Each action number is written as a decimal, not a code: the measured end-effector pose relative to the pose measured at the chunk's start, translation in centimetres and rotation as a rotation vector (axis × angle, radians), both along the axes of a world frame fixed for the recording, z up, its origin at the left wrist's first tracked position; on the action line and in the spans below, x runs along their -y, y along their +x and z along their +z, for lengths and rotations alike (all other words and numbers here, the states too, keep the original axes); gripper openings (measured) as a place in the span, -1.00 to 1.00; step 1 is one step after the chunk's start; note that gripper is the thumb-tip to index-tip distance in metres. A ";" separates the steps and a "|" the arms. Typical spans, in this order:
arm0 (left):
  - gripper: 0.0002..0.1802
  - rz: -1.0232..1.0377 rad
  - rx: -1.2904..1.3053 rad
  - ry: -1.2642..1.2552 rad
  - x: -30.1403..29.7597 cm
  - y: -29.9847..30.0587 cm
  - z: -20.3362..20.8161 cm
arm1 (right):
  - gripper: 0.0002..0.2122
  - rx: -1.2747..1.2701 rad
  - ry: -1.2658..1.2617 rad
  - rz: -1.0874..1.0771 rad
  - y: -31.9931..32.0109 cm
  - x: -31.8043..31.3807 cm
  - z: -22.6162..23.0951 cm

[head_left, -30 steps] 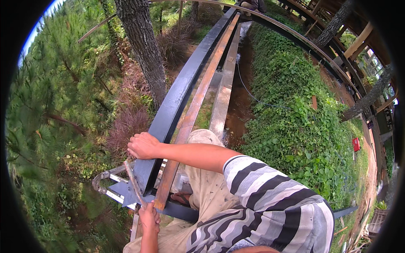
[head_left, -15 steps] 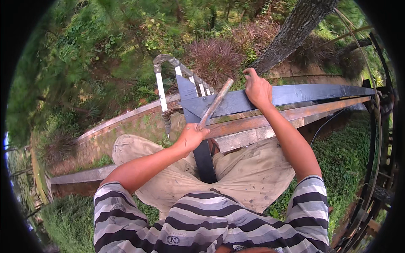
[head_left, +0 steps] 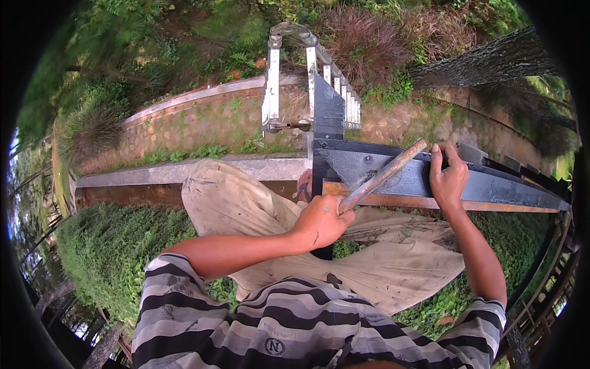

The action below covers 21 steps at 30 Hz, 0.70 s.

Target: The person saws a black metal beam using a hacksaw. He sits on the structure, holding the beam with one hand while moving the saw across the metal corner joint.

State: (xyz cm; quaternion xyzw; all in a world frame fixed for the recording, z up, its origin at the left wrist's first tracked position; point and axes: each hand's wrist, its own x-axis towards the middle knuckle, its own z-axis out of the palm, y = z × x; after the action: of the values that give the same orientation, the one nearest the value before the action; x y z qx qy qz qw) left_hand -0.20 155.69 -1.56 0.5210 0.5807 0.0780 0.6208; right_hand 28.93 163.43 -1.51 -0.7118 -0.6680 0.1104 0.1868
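Observation:
My left hand (head_left: 324,221) is closed round the lower end of a worn, rusty-looking round rod (head_left: 384,175). The rod slants up to the right across the face of a dark-painted beam (head_left: 399,178); whether it touches the beam I cannot tell. My right hand (head_left: 449,176) lies on the same beam, right of the rod's tip, its bent fingers hooked over the top edge. At the beam's left end stands a dark upright post (head_left: 329,114) with a slanted top, and a bolt head shows near that joint.
A ladder (head_left: 273,86) with pale rails and a rounded top rises just beyond the post. Below the beam runs a brown timber (head_left: 393,200). My legs (head_left: 239,209) straddle the post. A stone ledge (head_left: 203,171), greenery and a tree trunk (head_left: 491,61) lie around.
The view has swung, so ladder, post and beam appear farther right. My left hand still holds the rod. My right hand stays at the beam, its fingers now over the top edge.

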 end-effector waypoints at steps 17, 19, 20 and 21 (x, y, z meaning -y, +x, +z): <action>-0.64 -0.012 -0.387 0.223 0.2 1.0 1.2 | -0.71 0.201 0.167 0.176 -1.0 0.1 0.0; -0.65 0.011 -0.400 0.251 0.2 1.4 1.2 | -0.68 0.164 0.115 0.173 -0.9 0.1 0.3; -0.65 0.015 -0.398 0.266 0.2 1.6 1.1 | -0.68 0.166 0.112 0.163 -0.6 0.2 0.1; -0.64 0.031 -0.400 0.261 0.3 1.8 1.1 | -0.67 0.169 0.109 0.155 -0.3 0.3 -0.2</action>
State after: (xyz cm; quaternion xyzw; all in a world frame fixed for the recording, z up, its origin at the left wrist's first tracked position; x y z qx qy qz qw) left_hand 1.63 155.41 -0.50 0.5928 0.6851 0.0573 0.4194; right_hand 28.62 163.16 -1.75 -0.6536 -0.7394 0.0277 0.1592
